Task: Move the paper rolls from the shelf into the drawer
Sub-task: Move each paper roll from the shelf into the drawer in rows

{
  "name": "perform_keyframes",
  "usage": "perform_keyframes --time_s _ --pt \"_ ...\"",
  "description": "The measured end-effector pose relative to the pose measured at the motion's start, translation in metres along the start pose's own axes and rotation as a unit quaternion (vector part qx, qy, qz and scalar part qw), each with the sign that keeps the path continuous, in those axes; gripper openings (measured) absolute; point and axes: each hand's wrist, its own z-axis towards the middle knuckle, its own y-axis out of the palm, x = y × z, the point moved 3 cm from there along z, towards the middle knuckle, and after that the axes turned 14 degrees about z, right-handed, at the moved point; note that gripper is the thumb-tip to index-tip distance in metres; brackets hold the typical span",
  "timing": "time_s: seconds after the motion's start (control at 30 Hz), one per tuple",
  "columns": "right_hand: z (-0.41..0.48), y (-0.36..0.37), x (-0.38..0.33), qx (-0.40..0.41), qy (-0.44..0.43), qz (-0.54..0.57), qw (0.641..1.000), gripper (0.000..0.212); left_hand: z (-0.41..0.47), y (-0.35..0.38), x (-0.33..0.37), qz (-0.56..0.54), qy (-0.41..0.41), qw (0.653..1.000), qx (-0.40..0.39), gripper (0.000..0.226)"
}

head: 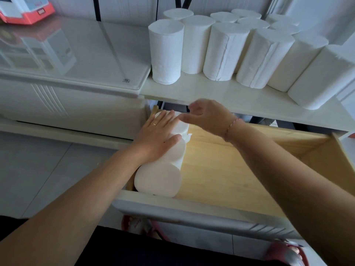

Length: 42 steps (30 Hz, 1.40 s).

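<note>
In the head view, two paper rolls (pixel 169 160) are seen lying end to end along the left wall of the open drawer (pixel 240 166), their long axes running front to back. The left hand (pixel 156 138) is laid flat and open on them, gripping nothing. The right hand (pixel 208 117) is held above the drawer, fingers loosely spread and empty, just below the shelf (pixel 221 95). The remaining rolls (pixel 226 48) are stood upright on the shelf, up and beyond it; the right hand is judged nearer. Only the shelf edge is interposed. A glass-topped surface (pixel 76 54) lies left.
</note>
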Motion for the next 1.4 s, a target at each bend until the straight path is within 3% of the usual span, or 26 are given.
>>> perform_keyframes --time_s 0.07,0.2,0.37,0.53,0.77,1.13,1.4 --pt "0.022 -0.008 -0.002 0.095 -0.009 0.132 0.987 0.078 0.0 0.0 0.0 0.011 0.005 1.0 0.005 0.06" --pt "0.069 -0.007 -0.007 0.149 -0.036 0.209 0.966 0.099 0.0 0.003 -0.002 0.019 0.014 1.0 0.016 0.062" --pt "0.117 -0.005 -0.017 0.171 -0.051 0.266 0.947 0.109 -0.001 0.007 -0.005 0.018 0.018 0.999 0.041 0.061" --pt "0.145 0.0 -0.022 0.22 -0.075 0.306 0.923 0.092 -0.001 0.005 -0.004 0.016 0.022 0.999 0.04 0.062" --pt "0.165 0.007 -0.023 0.209 -0.102 0.328 0.916 0.11 -0.002 0.003 -0.003 0.006 0.021 0.999 0.036 0.061" --pt "0.144 0.007 -0.019 0.202 -0.093 0.32 0.921 0.091 -0.001 0.006 -0.004 0.013 0.028 0.999 0.033 0.061" --pt "0.066 -0.004 -0.006 0.114 -0.094 0.33 0.932 0.09 0.0 0.007 -0.004 0.037 0.029 0.999 0.019 0.065"
